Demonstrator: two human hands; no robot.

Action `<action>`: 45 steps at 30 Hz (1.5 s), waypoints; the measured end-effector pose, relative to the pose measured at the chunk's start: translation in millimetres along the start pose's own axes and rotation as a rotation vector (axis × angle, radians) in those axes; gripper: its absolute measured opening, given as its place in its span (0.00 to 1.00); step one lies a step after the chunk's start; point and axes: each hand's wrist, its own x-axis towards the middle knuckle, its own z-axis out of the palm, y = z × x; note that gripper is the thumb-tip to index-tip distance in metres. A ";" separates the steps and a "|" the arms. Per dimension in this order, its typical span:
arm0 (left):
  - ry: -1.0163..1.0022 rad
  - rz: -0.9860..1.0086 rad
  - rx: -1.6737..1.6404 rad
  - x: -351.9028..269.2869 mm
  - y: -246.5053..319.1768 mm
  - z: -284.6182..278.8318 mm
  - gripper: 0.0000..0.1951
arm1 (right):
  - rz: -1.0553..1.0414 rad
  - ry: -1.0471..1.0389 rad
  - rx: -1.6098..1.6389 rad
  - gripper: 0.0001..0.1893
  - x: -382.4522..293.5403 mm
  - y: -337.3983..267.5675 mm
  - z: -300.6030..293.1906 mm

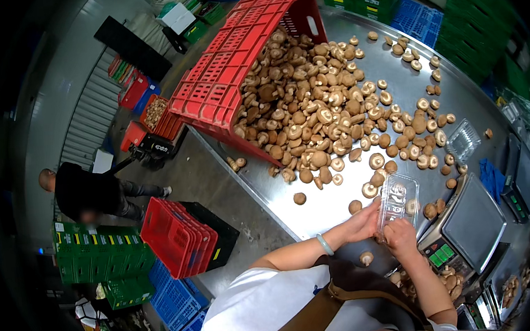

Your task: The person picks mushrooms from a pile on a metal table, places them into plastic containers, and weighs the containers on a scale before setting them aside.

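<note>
A clear plastic punnet (399,197) is held over the steel table (329,216), with loose mushrooms on the table around it. My left hand (365,220), below a pale bangle, grips the punnet's left side. My right hand (400,236) is curled at its near end, fingers bent against the plastic. Whether any mushroom is inside is hard to tell through the clear walls. Beyond my hands, a large heap of brown shiitake-like mushrooms (306,101) spills from a red plastic crate (215,71) tipped on its side.
A weighing scale (475,223) stands right of my hands, near another clear punnet (464,141) and a blue cloth or glove (492,178). Nested red crates (177,237) sit left of the table. A person in dark clothes (87,189) stands by a pallet jack (151,148) and green crates (99,253).
</note>
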 end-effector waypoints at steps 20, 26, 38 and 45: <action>0.302 0.283 0.209 -89.6 61.4 -27.2 0.50 | 0.073 0.103 -0.463 0.12 24.7 181.3 -68.8; 0.340 0.289 0.217 -129.0 56.2 -24.0 0.55 | 0.396 -0.201 -0.262 0.41 11.0 183.4 -25.9; 0.929 0.450 0.452 -137.8 79.7 -34.1 0.26 | 0.584 -0.406 0.211 0.56 -7.3 135.5 87.7; 1.438 -0.108 1.846 -139.4 24.5 -41.0 0.29 | 0.715 -0.412 0.247 0.57 -23.5 141.8 69.7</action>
